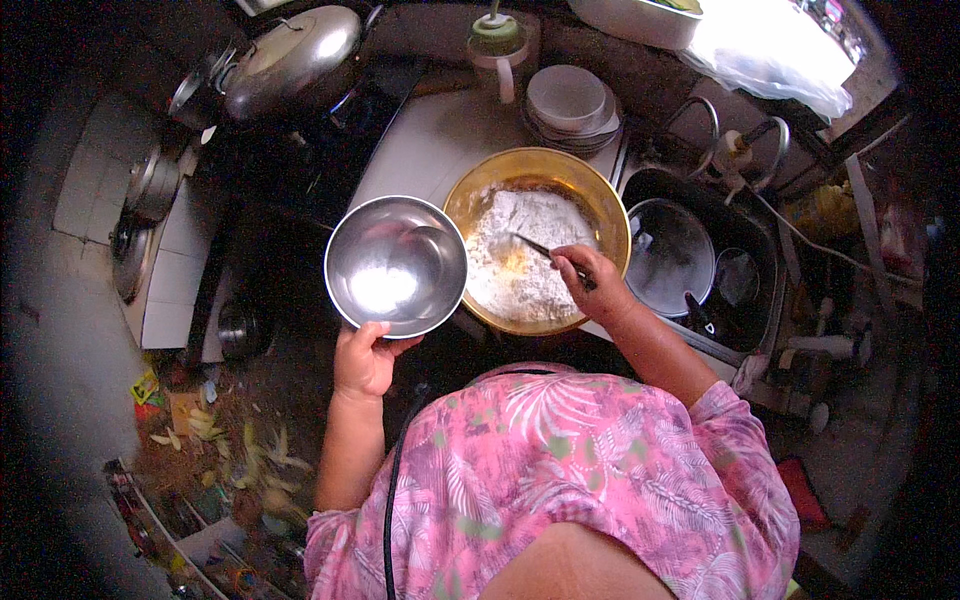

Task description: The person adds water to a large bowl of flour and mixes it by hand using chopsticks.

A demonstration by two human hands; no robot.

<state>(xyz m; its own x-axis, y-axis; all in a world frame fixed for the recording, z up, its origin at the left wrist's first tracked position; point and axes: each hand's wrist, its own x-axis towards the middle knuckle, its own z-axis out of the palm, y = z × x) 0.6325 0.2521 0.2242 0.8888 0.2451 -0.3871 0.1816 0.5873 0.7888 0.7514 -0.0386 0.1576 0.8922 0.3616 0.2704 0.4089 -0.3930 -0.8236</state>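
Observation:
A steel bowl point(397, 262) is held by its near rim in my left hand point(369, 358), thumb over the edge; its inside is shiny, and whether any liquid lies in it I cannot tell. Just right of it stands a wide gold-coloured metal basin point(615, 247) with white flour-like powder point(540, 292) inside and a yellowish patch point(513, 262) on the powder. My right hand point(594, 283) reaches over the basin's right side, closed around a thin dark utensil point(534, 244), perhaps chopsticks, whose tip points down at the powder.
Stacked bowls and plates point(568, 97) and a lidded jug point(499, 56) stand behind the basin on the countertop point(409, 161). A dark sink point(757, 330) at the right holds a pan point(671, 255). Upper left is a large lidded wok point(296, 67). Plant scraps point(255, 457) lie on the floor at lower left.

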